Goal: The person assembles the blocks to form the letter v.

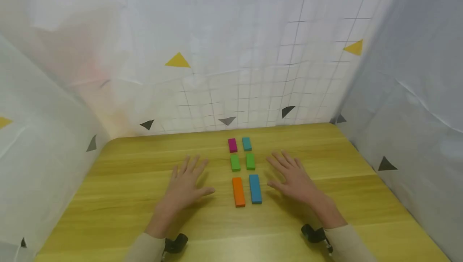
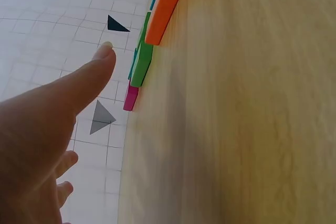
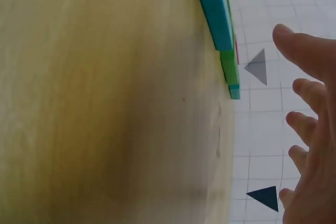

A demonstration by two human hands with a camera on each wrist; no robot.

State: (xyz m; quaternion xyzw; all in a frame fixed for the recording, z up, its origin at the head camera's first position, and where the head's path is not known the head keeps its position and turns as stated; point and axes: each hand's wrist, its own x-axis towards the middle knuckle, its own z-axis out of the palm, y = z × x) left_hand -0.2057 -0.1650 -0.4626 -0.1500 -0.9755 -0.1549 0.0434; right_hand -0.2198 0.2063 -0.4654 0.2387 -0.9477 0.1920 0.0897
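Left grip (image 1: pixel 185 185) and right grip (image 1: pixel 294 177) of the person were both spread, with the fingers pointing forward and the thumbs turned inward, toward each other. They were held above the wooden bench (image 1: pixel 108 197), one on each side of six small blocks, and both were apart from these blocks. The blocks lay flat in two columns, which ran away from the person. In the left column the orange block (image 1: pixel 238 192) was the nearest, behind it lay the left green block (image 1: pixel 235 162), and the magenta block (image 1: pixel 232 145) was the farthest. In the right column the order was the blue block (image 1: pixel 255 189), then the right green block (image 1: pixel 250 161), then the teal block (image 1: pixel 247 144). The orange and the blue ones were longer than the other four. Left thumb was near the orange block, and right thumb was just beside the blue block. From the left wrist view, the thumb appeared clearly raised from the wood. Each forearm had a light sleeve (image 1: pixel 144 248) and, at the wrist, a black device (image 1: pixel 176 244). Behind the bench stood a white sheet (image 1: pixel 253 33) with thin grid lines, on which yellow and dark triangles were placed. Similar pale sheets closed the left and right sides, also with some triangles.
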